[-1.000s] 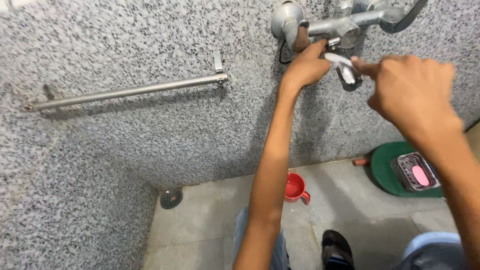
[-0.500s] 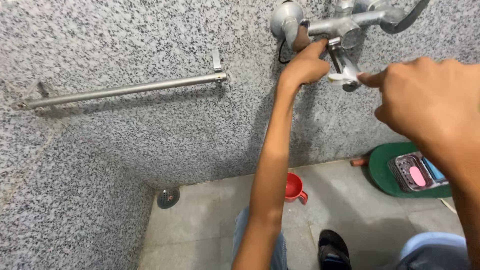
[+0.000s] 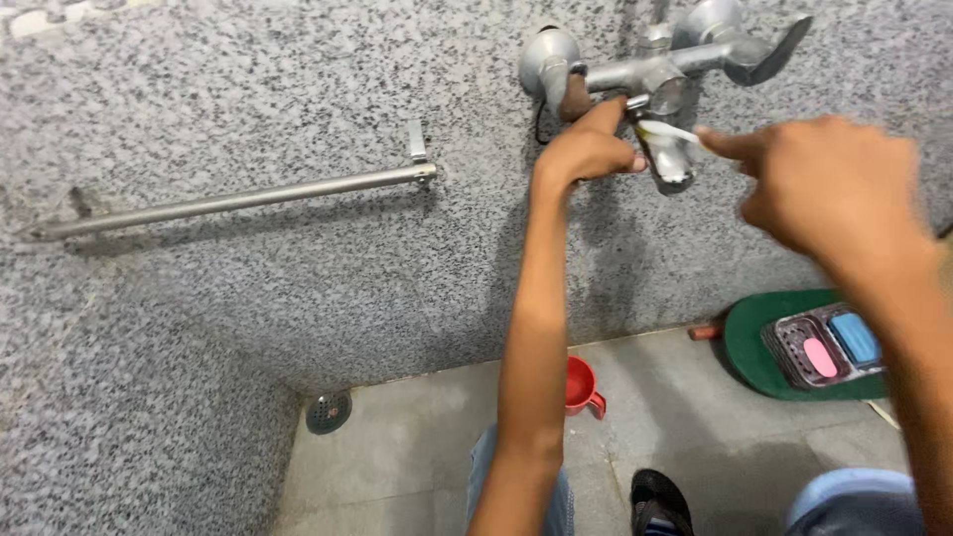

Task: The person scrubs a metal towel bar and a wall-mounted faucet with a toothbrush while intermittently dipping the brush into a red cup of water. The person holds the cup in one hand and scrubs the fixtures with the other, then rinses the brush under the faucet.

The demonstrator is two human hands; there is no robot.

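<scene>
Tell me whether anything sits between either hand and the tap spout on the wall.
Nothing visible does. The left hand already rests against the tap spout, and the right hand holds a thin white strip at its top. The red mug and soap tray lie far below.

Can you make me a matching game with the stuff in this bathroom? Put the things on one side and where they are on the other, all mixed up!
Things:
1. small red plastic mug
2. long silver metal towel bar
3. round metal floor drain
4. pink and blue soap bars in a dish

Places:
A. on the speckled wall, left of the tap
B. on a green round stool
C. on the floor beside the person's left arm
D. in the floor corner by the wall

Pairs: 1-C, 2-A, 3-D, 4-B
</scene>
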